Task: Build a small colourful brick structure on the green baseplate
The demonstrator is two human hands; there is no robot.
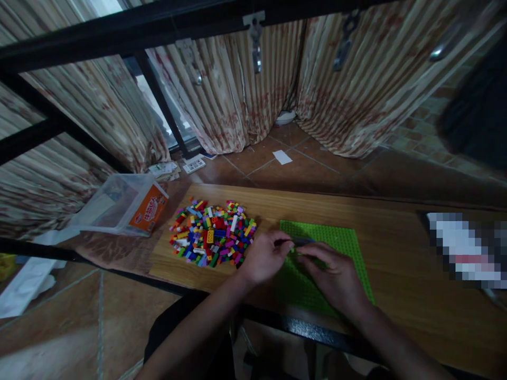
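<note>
Over a green studded baseplate, my two hands meet with their fingertips almost touching. My left hand is closed in a pinch at the plate's left side. From the right, my right hand comes in with thumb and fingers also pinched. Whatever sits between the fingertips is too small and dim to name. A dark, bluish curved shape shows on the plate just behind the fingers. Left of my left hand lies a spread pile of loose multicoloured building bricks.
The wooden table has a dark front edge. A clear plastic box with an orange label stands beyond the table's left end. At the right lies a pixelated, pale object. Striped curtains hang behind a dark metal frame.
</note>
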